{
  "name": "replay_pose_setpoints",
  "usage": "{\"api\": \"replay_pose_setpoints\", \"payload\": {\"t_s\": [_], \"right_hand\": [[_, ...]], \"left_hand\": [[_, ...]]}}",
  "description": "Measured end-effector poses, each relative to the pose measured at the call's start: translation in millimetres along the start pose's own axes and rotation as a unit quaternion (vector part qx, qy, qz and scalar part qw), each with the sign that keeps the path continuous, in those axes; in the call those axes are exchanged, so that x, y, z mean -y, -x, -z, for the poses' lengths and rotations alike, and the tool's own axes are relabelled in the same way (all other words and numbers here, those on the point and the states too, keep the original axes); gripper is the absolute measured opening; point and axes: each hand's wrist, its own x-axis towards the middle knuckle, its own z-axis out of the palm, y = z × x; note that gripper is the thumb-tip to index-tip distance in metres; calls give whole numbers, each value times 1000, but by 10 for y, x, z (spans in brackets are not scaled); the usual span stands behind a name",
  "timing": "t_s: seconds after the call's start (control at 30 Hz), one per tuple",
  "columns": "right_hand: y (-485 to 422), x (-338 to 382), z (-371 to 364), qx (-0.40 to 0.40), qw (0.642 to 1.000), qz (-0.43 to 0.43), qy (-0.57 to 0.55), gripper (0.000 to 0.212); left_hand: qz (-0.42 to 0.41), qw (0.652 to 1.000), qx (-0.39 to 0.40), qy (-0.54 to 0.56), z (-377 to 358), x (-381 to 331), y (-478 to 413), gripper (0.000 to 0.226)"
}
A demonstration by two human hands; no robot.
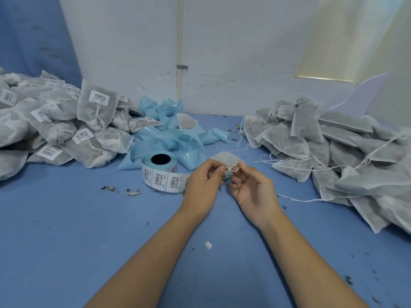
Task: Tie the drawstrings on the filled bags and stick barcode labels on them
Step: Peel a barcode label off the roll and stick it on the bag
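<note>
Pinches drawstring (232, 168) with left grip (203, 181) and right grip (252, 187), both closed on it. Holds filled bag (223, 158) over desk (66, 218), just right of label roll (159, 174); long axis away from body, mouth toward grips.

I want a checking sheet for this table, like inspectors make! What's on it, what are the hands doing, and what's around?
Surface: blue table top, speckled with crumbs.
Job's things: small white mesh bag between the hands, its thin white drawstring looped; roll of white barcode labels left of the hands; heap of labelled grey bags at left; heap of unlabelled grey bags at right.
Clutter: tangled light blue backing strip behind the roll; dried leaf bits; small white scrap.
Grippers: left hand and right hand each pinch the drawstring.
Cables: nothing seen.
Surroundings: scuffed white wall with a thin pale pipe.
</note>
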Motion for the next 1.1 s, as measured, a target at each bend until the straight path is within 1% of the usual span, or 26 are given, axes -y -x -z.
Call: {"api": "replay_pose_setpoints", "payload": {"t_s": [0.27,0.4,0.43,0.5,0.57,0.63,0.67,0.7,0.77,0.83,0.9,0.97,1.03,1.1], "right_hand": [[-1,3,24,2,1000,-4,-22,11],[-4,3,21,10,999,-9,-36,11],[-7,5,23,15,999,-9,-47,8],[-9,18,25,27,997,-9,-77,3],[-1,23,33,41,994,-12,-105,9],[11,26,37,52,991,-16,-119,9],[15,26,40,59,991,-16,-123,7],[18,29,35,67,989,-15,-128,9],[22,32,36,83,988,-14,-133,25],[32,38,32,94,986,-16,-135,36],[42,51,24,106,985,-14,-136,37],[46,67,15,123,983,-10,-137,34],[48,72,7,131,982,-11,-139,35],[52,65,2,124,981,-14,-147,42]], "left_hand": [[7,1000,-1,-9,-15,-20,4,13],[3,1000,7,-2,-9,-39,18,19],[-15,1000,16,-19,-2,-43,27,21],[-75,990,40,-110,9,-43,42,24],[-122,972,52,-194,5,-24,42,39],[-126,960,44,-246,12,-14,31,51],[-123,952,39,-277,20,-11,21,52],[-120,943,40,-308,28,-2,13,51],[-121,933,50,-335,32,28,1,45],[-122,935,30,-332,33,21,-2,30],[-141,932,-9,-334,30,-2,-5,16],[-174,932,-33,-317,25,-30,-18,13],[-193,947,-51,-253,23,-91,-26,14],[-179,969,-73,-153,14,-190,-25,16]]}}
